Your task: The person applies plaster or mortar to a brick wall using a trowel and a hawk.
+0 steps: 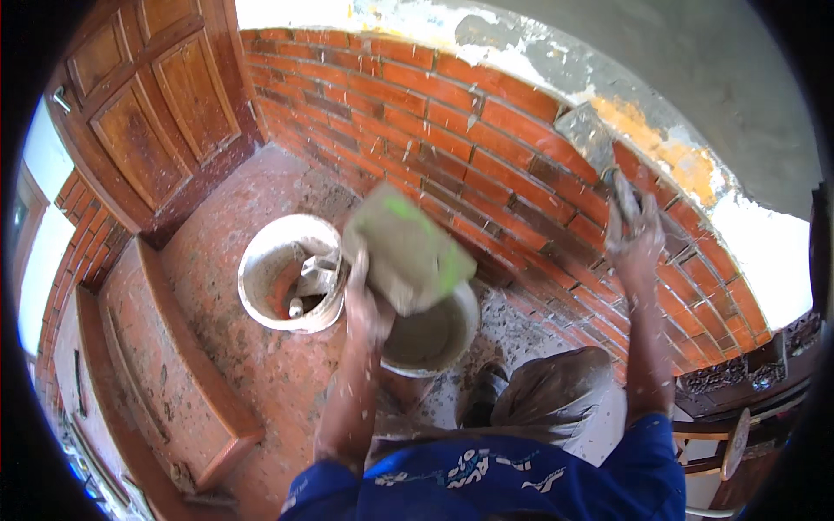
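My left hand [363, 300] grips a mortar-coated board [407, 243] with green patches, tilted over a round bucket of grey mortar [421, 343]. In my right hand [636, 234] is a trowel [586, 137] by its handle; its blade lies at the upper edge of the brick wall [486, 165], where bare grey and yellow patches show. A white bucket [259, 291] with a mortar-smeared tool [317, 276] inside stands just left of the board.
At the upper left is a wooden door [165, 104], with red steps [182, 356] below it. Grey splatter covers the floor [217, 200]. A wooden chair [735, 434] and dark furniture stand at the lower right.
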Demonstrator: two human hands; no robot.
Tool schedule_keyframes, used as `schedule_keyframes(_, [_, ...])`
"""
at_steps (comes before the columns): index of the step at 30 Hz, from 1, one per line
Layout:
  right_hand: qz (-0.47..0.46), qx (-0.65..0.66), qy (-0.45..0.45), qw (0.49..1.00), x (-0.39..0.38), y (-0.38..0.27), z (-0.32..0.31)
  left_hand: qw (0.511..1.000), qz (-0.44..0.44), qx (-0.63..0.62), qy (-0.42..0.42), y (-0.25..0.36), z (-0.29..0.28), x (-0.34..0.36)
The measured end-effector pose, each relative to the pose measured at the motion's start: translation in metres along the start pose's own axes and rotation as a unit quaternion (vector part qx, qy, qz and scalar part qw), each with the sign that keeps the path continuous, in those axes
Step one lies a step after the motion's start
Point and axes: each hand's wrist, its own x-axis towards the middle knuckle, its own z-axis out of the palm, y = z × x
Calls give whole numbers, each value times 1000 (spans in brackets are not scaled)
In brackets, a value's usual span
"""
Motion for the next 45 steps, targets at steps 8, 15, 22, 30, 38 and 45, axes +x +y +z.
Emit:
schedule_keyframes(8, [46, 187, -69, 979, -103, -40, 37, 987, 96, 43, -119, 51, 116, 137])
schedule_keyframes(15, [27, 230, -119, 965, -114, -36, 41, 983, 106, 141, -60, 45, 207, 223])
schedule_keyframes(22, [16, 246, -146, 958, -115, -29, 43, 968, 119, 216, -43, 33, 247, 244])
schedule_keyframes(30, [32, 272, -177, 945, -105, -42, 53, 979, 123, 144, -74, 23, 259, 235])
schedule_keyframes(38, [71, 301, -137, 941, -100, -41, 41, 978, 150, 148, -6, 30, 226, 250])
schedule_keyframes(45, [100, 294, -157, 937, -99, -40, 43, 961, 176, 213, -26, 22, 247, 240])
